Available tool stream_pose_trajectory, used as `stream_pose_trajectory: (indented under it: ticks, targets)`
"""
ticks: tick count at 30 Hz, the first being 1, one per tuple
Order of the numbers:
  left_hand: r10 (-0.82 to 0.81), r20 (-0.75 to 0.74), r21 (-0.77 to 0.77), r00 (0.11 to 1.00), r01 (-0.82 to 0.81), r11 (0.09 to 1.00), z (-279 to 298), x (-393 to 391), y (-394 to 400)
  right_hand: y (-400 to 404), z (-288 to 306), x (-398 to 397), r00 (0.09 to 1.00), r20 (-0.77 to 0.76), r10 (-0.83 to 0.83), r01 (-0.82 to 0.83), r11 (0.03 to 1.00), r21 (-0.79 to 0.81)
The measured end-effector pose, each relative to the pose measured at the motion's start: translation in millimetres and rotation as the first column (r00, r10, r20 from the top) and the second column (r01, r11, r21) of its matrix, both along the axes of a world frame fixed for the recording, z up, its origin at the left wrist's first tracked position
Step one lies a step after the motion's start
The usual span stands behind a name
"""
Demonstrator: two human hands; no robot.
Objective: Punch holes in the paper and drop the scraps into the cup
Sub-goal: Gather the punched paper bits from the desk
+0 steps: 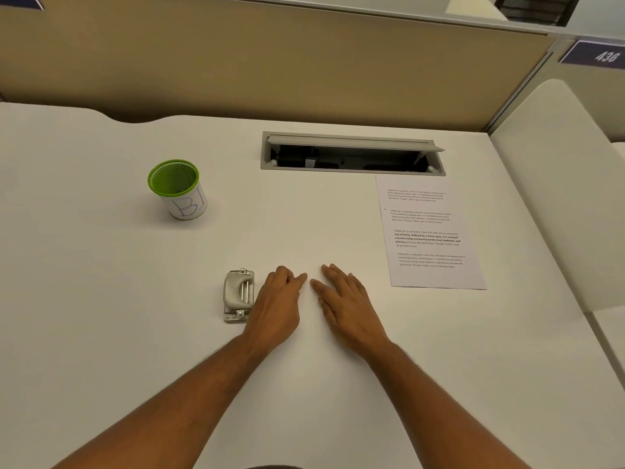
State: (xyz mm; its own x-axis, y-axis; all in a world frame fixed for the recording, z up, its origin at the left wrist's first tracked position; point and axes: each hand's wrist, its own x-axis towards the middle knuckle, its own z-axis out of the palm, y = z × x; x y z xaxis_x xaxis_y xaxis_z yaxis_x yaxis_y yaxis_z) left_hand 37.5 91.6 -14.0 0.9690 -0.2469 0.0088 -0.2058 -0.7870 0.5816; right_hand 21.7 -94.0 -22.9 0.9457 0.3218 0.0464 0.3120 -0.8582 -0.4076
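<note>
Both hands lay flat, palms down, on the white surface (pixel 101 299), near its front middle, holding nothing. Left hand (pixel 277 306) had its fingers (pixel 297 279) stretched out and loosely together, pointing up and right; its outer edge sat just beside, maybe touching, the grey hole punch (pixel 238 296); contact unclear. Right hand (pixel 345 306) had its fingers spread a little, pointing up and left, tips close to the left hand's tips but apart. The hole punch lay on the surface left of the left hand, long side running front to back, handle on top. The sheet of paper (pixel 431 235) with four blocks of printed text lay flat well to the right of the hands, slightly turned, its top edge just below the open cable slot (pixel 351 154) in the surface. The cup (pixel 177 189), green mesh with a white label wrapped round it with blue handwriting on it, stood upright far left and back, well apart from punch and paper. Could not tell what was inside the cup. A tan partition (pixel 270 62) ran behind the surface, and a sign (pixel 595 55) reading 436 was at upper right.
</note>
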Motion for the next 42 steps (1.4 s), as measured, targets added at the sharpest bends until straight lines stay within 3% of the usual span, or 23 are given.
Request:
stream_pose_trajectory:
  ticks: [6, 12, 19, 26, 42]
  targets:
    - [0.022, 0.014, -0.048, 1.000, -0.021, 0.999, -1, -3, -3, 2, 2, -3, 0.963, 0.003, -0.271, 0.264, 0.942, 0.208]
    - [0.095, -0.048, -0.161, 0.994, -0.101, 0.982, -3, 1, -6, 15, 6, 7, 0.947, -0.014, -0.321, 0.315, 0.919, 0.238]
    - [0.154, -0.144, -0.209, 0.977, -0.183, 0.961, -4, 2, -7, 10, 22, 33, 0.983, -0.145, -0.108, 0.137, 0.970, 0.202]
    - [0.168, -0.168, -0.217, 0.971, -0.203, 0.955, -4, 3, -7, 8, 32, 50, 0.991, -0.087, 0.099, -0.096, 0.994, 0.046]
    - [0.135, -0.110, -0.207, 0.985, -0.156, 0.966, -4, 2, -6, 17, 33, 61, 0.940, -0.048, 0.338, -0.338, 0.901, -0.274]
